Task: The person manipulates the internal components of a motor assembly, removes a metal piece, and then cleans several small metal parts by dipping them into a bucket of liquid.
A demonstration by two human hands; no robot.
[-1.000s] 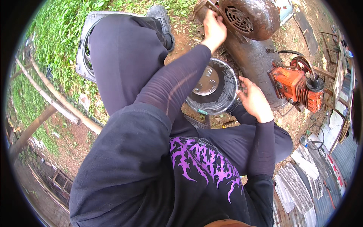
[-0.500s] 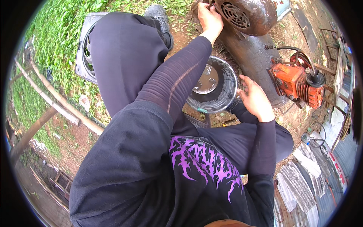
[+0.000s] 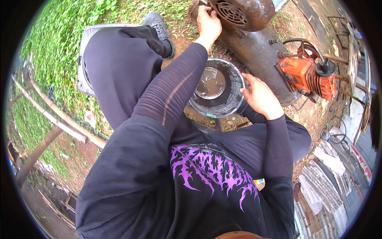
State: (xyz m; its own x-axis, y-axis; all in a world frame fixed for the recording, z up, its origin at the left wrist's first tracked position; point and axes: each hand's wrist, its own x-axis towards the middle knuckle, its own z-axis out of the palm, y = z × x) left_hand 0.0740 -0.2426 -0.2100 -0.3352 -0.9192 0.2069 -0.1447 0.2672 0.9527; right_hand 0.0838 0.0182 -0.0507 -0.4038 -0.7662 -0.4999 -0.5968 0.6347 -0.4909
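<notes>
A black bucket stands between my legs, with murky brown liquid in its bottom. My right hand is at the bucket's right rim, thumb and forefinger touching it; the other fingers are partly hidden. Beyond the bucket lies a rusty air compressor with a long dark tank. Above the tank's far end sits a brown motor with a round slotted vent. My left hand reaches to the motor's left side, its fingers curled on a part there that they mostly cover.
An orange finned compressor pump sits at the tank's near right end, with a dark hose above it. Corrugated sheets lie at the lower right. A grey square-framed piece stands behind my left leg. Grass and bamboo poles lie left.
My right hand has come left onto the bucket's rim, having been just off it with fingers apart. The left hand stays by the motor. The whole view has shifted slightly.
</notes>
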